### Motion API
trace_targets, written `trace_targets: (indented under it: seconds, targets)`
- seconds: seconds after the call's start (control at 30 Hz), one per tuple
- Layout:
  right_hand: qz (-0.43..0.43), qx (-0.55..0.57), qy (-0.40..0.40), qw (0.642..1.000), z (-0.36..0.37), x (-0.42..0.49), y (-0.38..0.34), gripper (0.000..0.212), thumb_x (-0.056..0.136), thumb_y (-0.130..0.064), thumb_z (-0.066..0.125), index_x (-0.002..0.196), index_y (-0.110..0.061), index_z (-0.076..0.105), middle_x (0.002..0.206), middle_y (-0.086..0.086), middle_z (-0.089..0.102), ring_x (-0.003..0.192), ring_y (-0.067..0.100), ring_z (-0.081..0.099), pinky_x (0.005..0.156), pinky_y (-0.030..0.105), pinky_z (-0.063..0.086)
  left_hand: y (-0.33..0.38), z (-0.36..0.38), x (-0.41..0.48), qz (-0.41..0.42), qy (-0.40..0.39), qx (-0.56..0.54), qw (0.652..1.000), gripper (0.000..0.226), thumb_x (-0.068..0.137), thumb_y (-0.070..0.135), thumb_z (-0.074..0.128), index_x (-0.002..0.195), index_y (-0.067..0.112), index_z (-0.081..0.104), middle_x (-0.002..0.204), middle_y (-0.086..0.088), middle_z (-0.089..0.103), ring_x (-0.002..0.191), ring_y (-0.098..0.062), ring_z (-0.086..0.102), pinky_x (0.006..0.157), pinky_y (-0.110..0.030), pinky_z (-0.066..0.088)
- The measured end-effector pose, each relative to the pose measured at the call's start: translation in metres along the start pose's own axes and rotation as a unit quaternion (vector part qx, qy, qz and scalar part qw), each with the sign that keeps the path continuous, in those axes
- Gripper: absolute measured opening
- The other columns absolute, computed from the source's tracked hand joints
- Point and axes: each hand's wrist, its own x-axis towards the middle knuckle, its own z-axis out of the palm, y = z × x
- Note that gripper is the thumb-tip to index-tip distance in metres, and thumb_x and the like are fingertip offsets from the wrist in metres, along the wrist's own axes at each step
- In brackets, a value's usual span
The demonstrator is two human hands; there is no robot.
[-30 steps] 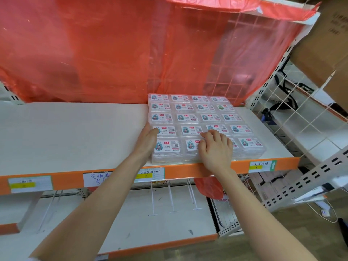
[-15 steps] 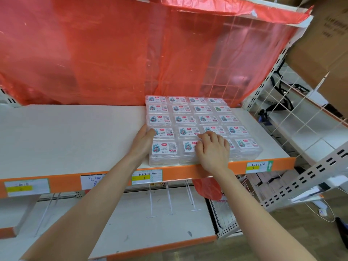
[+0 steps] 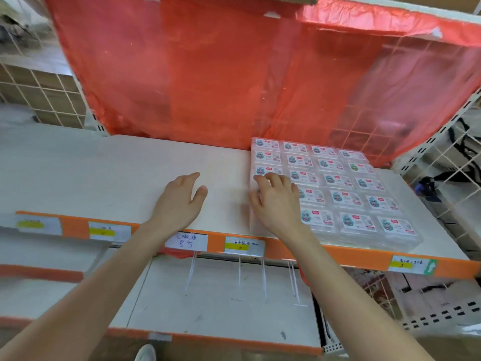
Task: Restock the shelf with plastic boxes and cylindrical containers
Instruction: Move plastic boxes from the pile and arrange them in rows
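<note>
**Twenty box tops on the right end of a white shelf**

A red plastic sheet (image 3: 234,74) hangs across the back of the bay, translucent enough on its right side to show a wire grid behind it. Below it runs the shelf (image 3: 104,173), a pale board with an orange front edge. Most of its left and middle is bare board. A lower shelf (image 3: 221,303) of the same make lies underneath, scuffed with dark marks. There are two wire grid panels, one at the far left (image 3: 46,95) and one at the far right (image 3: 455,178).

The plastic boxes (image 3: 338,183) sit in one tight block on the right part of the shelf, reaching from the red sheet to the front edge. The top layer is four across and five deep, so twenty labelled lids. The clear sides at the front show more layers beneath, but their number is unclear.

Five price labels (image 3: 244,246) are stuck along the orange edge.

There are two bare hands. The left hand (image 3: 179,204) is released, with its fingers loose over the bare board, apart from the boxes. The right hand (image 3: 278,201) lies on the block's left column, with spread fingers on the lids and the thumb by the side, grasping nothing.

One shoe (image 3: 145,354) shows at the bottom edge.
</note>
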Motion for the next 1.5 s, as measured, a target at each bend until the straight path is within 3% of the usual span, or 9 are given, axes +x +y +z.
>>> trace_targets:
  seconds: [0.27, 0.43, 0.57, 0.77, 0.93, 1.17, 1.5]
  targets:
    - [-0.121, 0.020, -0.048, 0.991, 0.032, 0.015, -0.115, 0.042, 0.095, -0.033, 0.035, 0.133, -0.019, 0.045, 0.141, 0.006, 0.041, 0.126, 0.025, 0.035, 0.099, 0.037, 0.028, -0.088, -0.060, -0.039, -0.074, 0.028, 0.077, 0.994, 0.046, 0.097, 0.030, 0.040, 0.138, 0.009, 0.039, 0.139, -0.014, 0.043, 0.127, -0.032, 0.036, 0.103, -0.037, 0.028]
    - [-0.151, 0.022, -0.081, 0.985, 0.050, 0.018, -0.190, 0.041, 0.097, -0.033, 0.034, 0.134, -0.019, 0.043, 0.142, 0.005, 0.038, 0.127, 0.025, 0.033, 0.100, 0.037, 0.027, -0.145, -0.113, -0.062, -0.105, 0.040, 0.120, 0.986, 0.055, 0.093, 0.042, 0.033, 0.136, 0.010, 0.042, 0.136, -0.014, 0.045, 0.124, -0.033, 0.039, 0.100, -0.038, 0.032]
    - [-0.178, 0.024, -0.083, 0.980, 0.060, 0.016, -0.262, 0.040, 0.097, -0.033, 0.034, 0.133, -0.020, 0.044, 0.140, 0.004, 0.039, 0.125, 0.025, 0.036, 0.099, 0.036, 0.029, -0.196, -0.157, -0.083, -0.127, 0.063, 0.140, 0.980, 0.046, 0.095, 0.033, 0.043, 0.136, 0.013, 0.042, 0.138, -0.012, 0.043, 0.127, -0.030, 0.036, 0.101, -0.039, 0.034]
    - [-0.215, 0.050, -0.093, 0.971, 0.081, 0.012, -0.376, 0.039, 0.096, -0.033, 0.035, 0.131, -0.019, 0.045, 0.136, 0.003, 0.042, 0.123, 0.024, 0.036, 0.097, 0.035, 0.029, -0.281, -0.218, -0.113, -0.129, 0.066, 0.166, 0.976, 0.048, 0.096, 0.037, 0.037, 0.138, 0.014, 0.039, 0.141, -0.006, 0.040, 0.130, -0.027, 0.032, 0.106, -0.039, 0.030]
    - [-0.237, 0.062, -0.098, 0.965, 0.095, 0.007, -0.448, 0.039, 0.097, -0.034, 0.034, 0.131, -0.018, 0.045, 0.133, 0.004, 0.044, 0.121, 0.025, 0.037, 0.097, 0.035, 0.029, -0.334, -0.257, -0.135, -0.141, 0.082, 0.193, 0.968, 0.044, 0.095, 0.039, 0.037, 0.131, 0.015, 0.046, 0.133, -0.005, 0.047, 0.125, -0.025, 0.038, 0.095, -0.036, 0.036]
    - [-0.281, 0.074, -0.124, 0.949, 0.106, 0.011, -0.511, 0.037, 0.097, -0.034, 0.034, 0.128, -0.016, 0.046, 0.128, 0.005, 0.046, 0.118, 0.026, 0.039, 0.096, 0.036, 0.030, -0.383, -0.288, -0.153, -0.176, 0.094, 0.197, 0.960, 0.047, 0.096, 0.040, 0.037, 0.136, 0.017, 0.042, 0.139, -0.002, 0.044, 0.129, -0.023, 0.038, 0.105, -0.040, 0.034]
    - [-0.316, 0.085, -0.117, 0.938, 0.130, 0.070, -0.578, 0.038, 0.097, -0.034, 0.035, 0.129, -0.018, 0.046, 0.132, 0.004, 0.045, 0.122, 0.025, 0.037, 0.098, 0.036, 0.029, -0.444, -0.329, -0.117, -0.201, 0.100, 0.203, 0.953, 0.045, 0.095, 0.038, 0.041, 0.133, 0.015, 0.045, 0.136, -0.004, 0.047, 0.126, -0.026, 0.040, 0.100, -0.039, 0.036]
